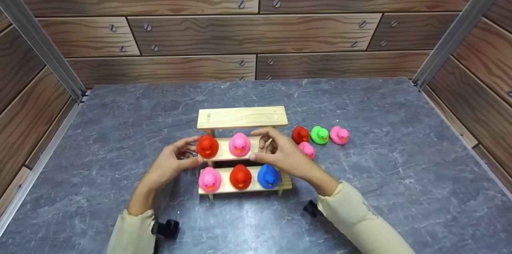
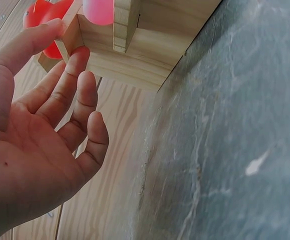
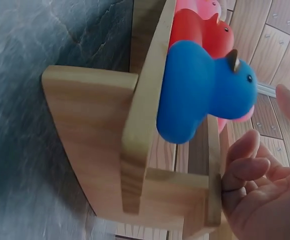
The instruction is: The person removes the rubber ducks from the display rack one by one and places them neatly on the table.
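A three-step wooden stand (image 1: 242,117) sits mid-table. My left hand (image 1: 170,162) holds the left end of its middle step, thumb at the front edge, beside a red rubber duck (image 1: 207,147). In the left wrist view its other fingers (image 2: 87,95) are loosely bent. Over the right part of that step, my right hand (image 1: 282,152) curves its fingers with nothing visible between them, just right of a pink duck (image 1: 239,145). On the lowest step are a pink duck (image 1: 209,180), a red duck (image 1: 241,177) and a blue duck (image 3: 190,90).
Right of the stand, on the grey marbled table (image 1: 392,158), are a red duck (image 1: 300,135), a green duck (image 1: 319,135), a pink duck (image 1: 339,135) and another pink duck (image 1: 307,150) partly behind my right hand. Wood-patterned panels (image 1: 256,34) enclose the back and sides.
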{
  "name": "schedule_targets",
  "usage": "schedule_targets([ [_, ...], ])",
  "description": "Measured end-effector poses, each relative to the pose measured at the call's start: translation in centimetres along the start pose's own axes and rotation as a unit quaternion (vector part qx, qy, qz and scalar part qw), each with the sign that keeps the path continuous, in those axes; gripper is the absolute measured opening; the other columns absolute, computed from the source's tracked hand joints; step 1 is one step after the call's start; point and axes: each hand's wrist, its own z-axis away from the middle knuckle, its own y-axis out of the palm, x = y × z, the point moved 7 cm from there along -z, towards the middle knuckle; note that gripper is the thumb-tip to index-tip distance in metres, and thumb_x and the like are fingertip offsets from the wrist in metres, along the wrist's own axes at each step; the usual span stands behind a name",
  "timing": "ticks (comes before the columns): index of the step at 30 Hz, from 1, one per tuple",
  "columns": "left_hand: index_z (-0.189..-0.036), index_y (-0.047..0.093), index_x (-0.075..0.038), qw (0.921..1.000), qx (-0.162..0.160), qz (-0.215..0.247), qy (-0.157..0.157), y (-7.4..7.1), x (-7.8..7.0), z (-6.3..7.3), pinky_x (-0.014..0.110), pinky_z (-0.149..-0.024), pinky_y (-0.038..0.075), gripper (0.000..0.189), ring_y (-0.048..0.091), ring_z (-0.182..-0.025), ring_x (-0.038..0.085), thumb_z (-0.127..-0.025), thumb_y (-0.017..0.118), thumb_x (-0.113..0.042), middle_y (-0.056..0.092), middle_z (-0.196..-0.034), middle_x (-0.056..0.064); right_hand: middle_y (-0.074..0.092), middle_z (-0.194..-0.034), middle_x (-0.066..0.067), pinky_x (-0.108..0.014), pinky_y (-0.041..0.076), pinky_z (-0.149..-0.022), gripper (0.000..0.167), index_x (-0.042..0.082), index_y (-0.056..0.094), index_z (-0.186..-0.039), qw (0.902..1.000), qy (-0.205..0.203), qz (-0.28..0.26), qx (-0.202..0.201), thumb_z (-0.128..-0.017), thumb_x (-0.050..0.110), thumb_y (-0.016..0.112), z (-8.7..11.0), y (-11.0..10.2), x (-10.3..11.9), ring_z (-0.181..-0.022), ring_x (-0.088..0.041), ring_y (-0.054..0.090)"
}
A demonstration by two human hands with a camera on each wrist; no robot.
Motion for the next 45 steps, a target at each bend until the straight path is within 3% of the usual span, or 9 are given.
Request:
schedule_targets([
  [10,-0.138,0.048,0.002,1.0,-0.003,-0.001,-0.007,-0.1,0.1,0.0,0.021,-0.072,0.046,0.063,0.056,-0.085,0.014,-0.081,0.073,-0.006,0.068,-0.103,0.008,0.052,-0.089,-0.006,-0.018,0.04,-0.063,0.053,0.006,0.056,-0.124,0.9998,0.002,0.022,-0.004,-0.079,0.019,0.079,-0.9,1.3,0.3,-0.07,-0.013,0.047],
  [16,-0.138,0.047,0.002,1.0,0.0,0.002,-0.008,0.0,0.2,0.0,0.021,-0.072,0.046,0.063,0.056,-0.085,0.013,-0.081,0.073,-0.005,0.068,-0.102,0.005,0.053,-0.084,-0.003,-0.02,0.041,-0.064,0.052,0.007,0.059,-0.121,0.9987,0.016,0.041,-0.027,-0.077,0.022,0.082,-0.9,1.4,0.3,-0.07,-0.013,0.049],
  [27,-0.138,0.047,0.002,1.0,-0.001,-0.003,-0.007,0.0,0.1,0.0,0.021,-0.074,0.047,0.064,0.057,-0.086,0.014,-0.08,0.073,-0.005,0.068,-0.105,0.01,0.052,-0.081,0.001,-0.022,0.04,-0.065,0.054,0.011,0.059,-0.122,0.9957,0.042,0.077,-0.027,-0.076,0.029,0.082,-1.4,1.8,0.4,-0.072,-0.013,0.049],
  [45,-0.138,0.046,0.004,1.0,0.006,0.005,0.001,0.1,0.0,0.0,0.021,-0.074,0.047,0.064,0.057,-0.086,0.014,-0.081,0.073,-0.005,0.068,-0.105,0.009,0.056,-0.078,-0.001,-0.025,0.039,-0.063,0.036,0.018,0.062,-0.11,0.9897,0.047,0.128,-0.045,-0.08,0.031,0.078,-1.7,2.1,0.6,-0.07,-0.012,0.049],
])
